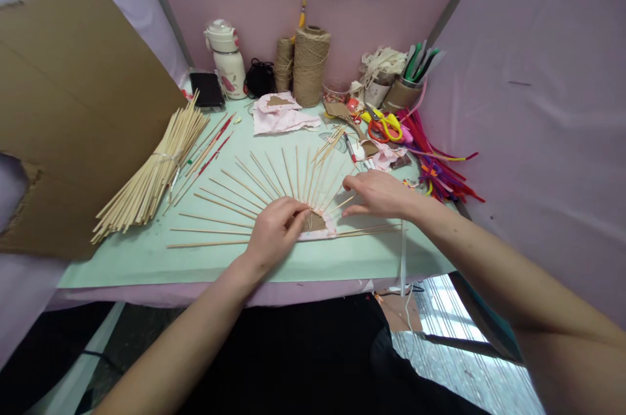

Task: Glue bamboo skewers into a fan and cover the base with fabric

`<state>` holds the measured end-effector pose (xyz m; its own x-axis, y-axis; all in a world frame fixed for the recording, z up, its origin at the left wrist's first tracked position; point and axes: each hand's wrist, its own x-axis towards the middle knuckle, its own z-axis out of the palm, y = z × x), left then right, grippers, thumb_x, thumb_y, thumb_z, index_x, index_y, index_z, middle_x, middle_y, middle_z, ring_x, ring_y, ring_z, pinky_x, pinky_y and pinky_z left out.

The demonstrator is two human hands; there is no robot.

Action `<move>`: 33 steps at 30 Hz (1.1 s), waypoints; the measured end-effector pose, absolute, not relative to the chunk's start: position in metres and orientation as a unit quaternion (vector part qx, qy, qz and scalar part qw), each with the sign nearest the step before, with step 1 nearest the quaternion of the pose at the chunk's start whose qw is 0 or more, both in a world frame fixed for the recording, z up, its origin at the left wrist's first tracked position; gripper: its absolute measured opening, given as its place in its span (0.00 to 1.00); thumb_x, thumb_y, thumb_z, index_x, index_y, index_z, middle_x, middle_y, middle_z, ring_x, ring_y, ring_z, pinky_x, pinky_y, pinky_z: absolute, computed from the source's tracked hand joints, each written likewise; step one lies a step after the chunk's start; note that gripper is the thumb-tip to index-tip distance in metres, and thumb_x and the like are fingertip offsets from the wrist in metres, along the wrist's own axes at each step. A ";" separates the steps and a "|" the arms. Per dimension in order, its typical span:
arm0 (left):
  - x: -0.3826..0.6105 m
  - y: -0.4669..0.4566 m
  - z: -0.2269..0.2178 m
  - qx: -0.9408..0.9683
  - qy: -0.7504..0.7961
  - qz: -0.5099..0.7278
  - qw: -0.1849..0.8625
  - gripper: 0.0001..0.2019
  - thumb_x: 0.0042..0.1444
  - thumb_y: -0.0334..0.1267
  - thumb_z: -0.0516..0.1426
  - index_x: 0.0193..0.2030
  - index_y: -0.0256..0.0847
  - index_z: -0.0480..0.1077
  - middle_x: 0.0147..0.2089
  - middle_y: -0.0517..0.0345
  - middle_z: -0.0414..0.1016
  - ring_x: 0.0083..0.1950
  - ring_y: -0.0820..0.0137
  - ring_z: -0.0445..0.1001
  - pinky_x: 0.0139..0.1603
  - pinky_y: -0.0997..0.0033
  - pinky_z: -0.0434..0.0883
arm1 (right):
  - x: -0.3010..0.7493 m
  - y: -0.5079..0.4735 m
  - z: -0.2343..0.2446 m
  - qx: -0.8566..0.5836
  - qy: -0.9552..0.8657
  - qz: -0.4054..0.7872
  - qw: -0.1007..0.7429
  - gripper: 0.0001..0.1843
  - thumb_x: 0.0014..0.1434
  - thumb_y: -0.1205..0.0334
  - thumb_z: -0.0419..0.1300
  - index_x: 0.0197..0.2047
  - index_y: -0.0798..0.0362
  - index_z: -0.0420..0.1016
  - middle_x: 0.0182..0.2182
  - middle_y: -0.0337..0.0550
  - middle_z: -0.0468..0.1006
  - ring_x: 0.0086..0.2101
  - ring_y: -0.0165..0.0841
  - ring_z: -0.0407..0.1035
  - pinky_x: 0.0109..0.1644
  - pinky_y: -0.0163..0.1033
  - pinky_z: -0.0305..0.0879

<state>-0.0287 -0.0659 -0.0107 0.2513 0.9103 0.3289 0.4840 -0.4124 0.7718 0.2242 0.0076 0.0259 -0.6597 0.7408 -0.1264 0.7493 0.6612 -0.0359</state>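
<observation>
Several thin bamboo sticks (233, 188) lie spread like a fan on the pale green mat (147, 258), meeting at a small cardboard half-round (317, 224) with a pink cloth edge. My left hand (274, 229) rests on that half-round's left side, fingers curled and pressing down on the stick ends. My right hand (379, 195) lies just to the right, palm down, its fingertips pinching one stick (341, 205) near the hub.
A tied bundle of bamboo sticks (151, 173) lies at the left, beside a large cardboard sheet (73, 108). At the back stand a bottle (225, 59), twine spools (310, 66), pink cloth (281, 116), yellow scissors (386, 124) and pipe cleaners (437, 164).
</observation>
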 end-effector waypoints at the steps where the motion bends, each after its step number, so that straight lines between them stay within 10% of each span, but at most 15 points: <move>1: -0.029 -0.066 -0.012 0.750 0.462 0.393 0.263 0.09 0.63 0.37 0.53 0.39 0.44 0.75 0.39 0.52 0.78 0.43 0.64 0.73 0.47 0.66 0.67 | 0.224 0.006 0.027 0.386 0.920 -0.053 0.038 0.23 0.64 0.41 0.53 0.45 0.55 0.71 0.35 0.51 0.77 0.34 0.41 0.68 0.36 0.40 0.53; 6: -0.031 -0.066 -0.014 0.772 0.446 0.389 0.232 0.08 0.63 0.36 0.53 0.39 0.43 0.74 0.38 0.52 0.78 0.43 0.64 0.74 0.47 0.64 0.67 | 0.228 0.000 0.024 0.302 0.948 -0.095 -0.028 0.22 0.71 0.57 0.39 0.39 0.54 0.72 0.33 0.49 0.74 0.34 0.38 0.65 0.39 0.40 0.57; 15: -0.031 -0.066 -0.021 0.787 0.420 0.416 0.177 0.07 0.63 0.33 0.53 0.37 0.39 0.73 0.35 0.55 0.77 0.38 0.68 0.73 0.41 0.67 0.67 | 0.239 0.008 0.001 0.268 0.950 -0.098 -0.129 0.16 0.68 0.67 0.45 0.42 0.50 0.74 0.33 0.45 0.76 0.35 0.35 0.68 0.38 0.39 0.62; 33: -0.032 -0.066 -0.024 0.782 0.431 0.414 0.176 0.07 0.64 0.33 0.53 0.37 0.39 0.72 0.35 0.55 0.76 0.38 0.69 0.72 0.41 0.67 0.68 | 0.240 0.020 -0.019 0.232 0.944 -0.104 -0.210 0.16 0.70 0.65 0.47 0.38 0.50 0.76 0.35 0.48 0.75 0.39 0.37 0.65 0.42 0.44 0.65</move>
